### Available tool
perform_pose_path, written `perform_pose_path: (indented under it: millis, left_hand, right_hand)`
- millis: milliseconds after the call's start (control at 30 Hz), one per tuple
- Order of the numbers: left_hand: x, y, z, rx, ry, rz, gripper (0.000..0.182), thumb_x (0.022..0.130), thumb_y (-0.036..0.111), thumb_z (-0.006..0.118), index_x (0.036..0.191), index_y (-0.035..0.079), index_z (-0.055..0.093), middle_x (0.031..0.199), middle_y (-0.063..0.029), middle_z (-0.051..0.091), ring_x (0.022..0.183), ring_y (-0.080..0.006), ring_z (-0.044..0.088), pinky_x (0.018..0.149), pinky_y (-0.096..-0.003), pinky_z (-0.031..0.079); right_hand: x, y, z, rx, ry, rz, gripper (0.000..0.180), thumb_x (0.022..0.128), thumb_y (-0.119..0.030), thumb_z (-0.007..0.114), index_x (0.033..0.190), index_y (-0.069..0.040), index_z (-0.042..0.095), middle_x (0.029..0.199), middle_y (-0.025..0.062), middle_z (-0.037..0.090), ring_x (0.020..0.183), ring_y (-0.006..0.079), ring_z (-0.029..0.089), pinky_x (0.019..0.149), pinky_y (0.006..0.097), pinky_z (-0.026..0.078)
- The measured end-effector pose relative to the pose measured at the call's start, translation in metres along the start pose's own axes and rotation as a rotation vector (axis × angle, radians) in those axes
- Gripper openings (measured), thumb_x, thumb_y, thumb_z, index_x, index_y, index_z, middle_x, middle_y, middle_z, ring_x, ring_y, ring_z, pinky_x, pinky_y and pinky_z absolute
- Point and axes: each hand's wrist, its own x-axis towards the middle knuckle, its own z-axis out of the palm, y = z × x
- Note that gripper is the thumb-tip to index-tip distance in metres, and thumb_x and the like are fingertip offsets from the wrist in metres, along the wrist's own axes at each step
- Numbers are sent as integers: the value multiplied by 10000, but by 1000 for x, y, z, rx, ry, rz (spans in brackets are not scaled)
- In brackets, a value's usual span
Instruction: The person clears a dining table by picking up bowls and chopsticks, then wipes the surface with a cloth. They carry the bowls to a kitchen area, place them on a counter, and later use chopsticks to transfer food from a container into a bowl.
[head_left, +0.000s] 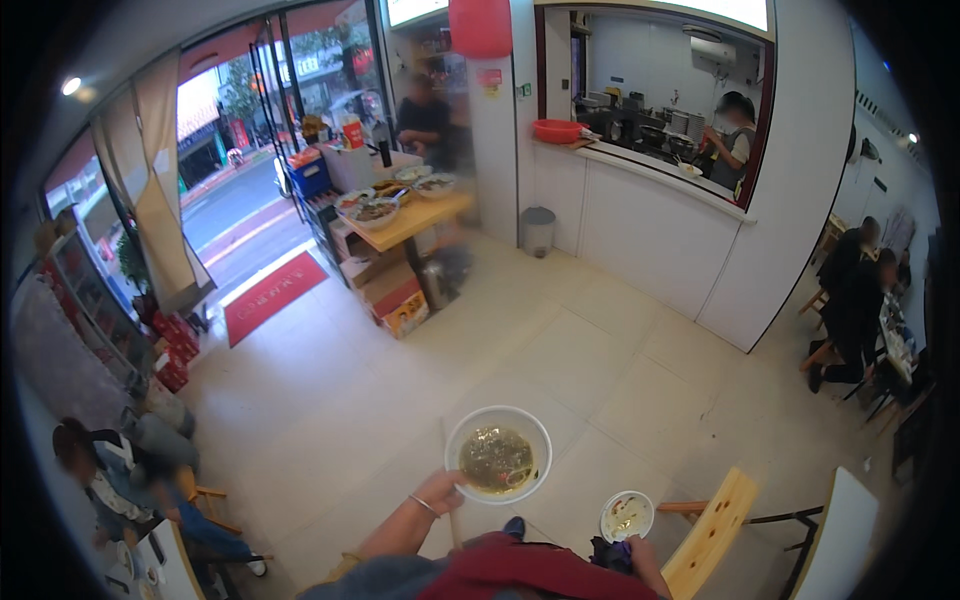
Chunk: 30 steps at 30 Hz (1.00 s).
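Observation:
My left hand (442, 491) grips the rim of a large white bowl (541, 457) with brownish broth and bits of food in it, held out in front of me above the floor. A thin stick-like handle (454, 529) runs down beside that hand; what it belongs to cannot be told. Lower right, my right hand (642, 553) is closed on a smaller white bowl (649, 511) with food remains, and a dark purple cloth (611, 556) is bunched beside it.
A wooden bench (709, 532) and a white-topped table (844, 525) stand at my right. A person sits by a table (176, 559) at lower left. Ahead are a food table (390, 238), a grey bin (538, 232) and a kitchen hatch counter (645, 174). Diners sit far right.

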Motion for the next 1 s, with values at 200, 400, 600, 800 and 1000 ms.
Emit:
perform_pose_path:
  millis: [200, 400, 600, 800, 1000]
  left_hand:
    - [115, 53, 86, 44, -178, -113, 122, 758, -15, 541, 871, 18, 511, 630, -43, 475, 433, -80, 402, 314, -182, 237]
    - [223, 86, 192, 110, -177, -80, 76, 779, -2, 553, 837, 46, 543, 653, -14, 496, 426, -70, 400, 308, -186, 224]
    - [330, 113, 287, 205, -131, -235, 71, 756, 5, 557, 788, 41, 504, 618, -33, 466, 435, -90, 406, 323, -195, 246]
    - [393, 131, 365, 404, -236, -341, 298, 731, 50, 574, 1021, 44, 504, 729, -34, 556, 482, -104, 476, 342, -195, 309]
    - [509, 124, 504, 454, -389, -448, 207, 700, -9, 526, 902, 31, 499, 673, -35, 521, 423, -81, 411, 318, -179, 276]
  right_hand:
    - [65, -24, -39, 295, 78, 174, 300, 829, -215, 447, 718, 31, 579, 630, 154, 567, 589, 223, 528, 534, 390, 401]
    - [148, 11, -62, -27, 62, 145, 271, 840, -230, 483, 864, 19, 588, 722, 204, 610, 634, 274, 567, 573, 410, 403]
    - [259, 17, -96, 264, 307, 202, 290, 836, -228, 447, 803, 16, 599, 676, 219, 583, 609, 299, 556, 573, 454, 407]
    - [298, -7, -148, 630, 242, 545, 371, 812, -275, 482, 904, 53, 628, 751, 139, 638, 693, 198, 603, 637, 329, 474]
    - [405, 15, -209, 693, 443, 482, 324, 796, -273, 506, 792, 26, 631, 683, 110, 623, 613, 189, 577, 586, 330, 461]
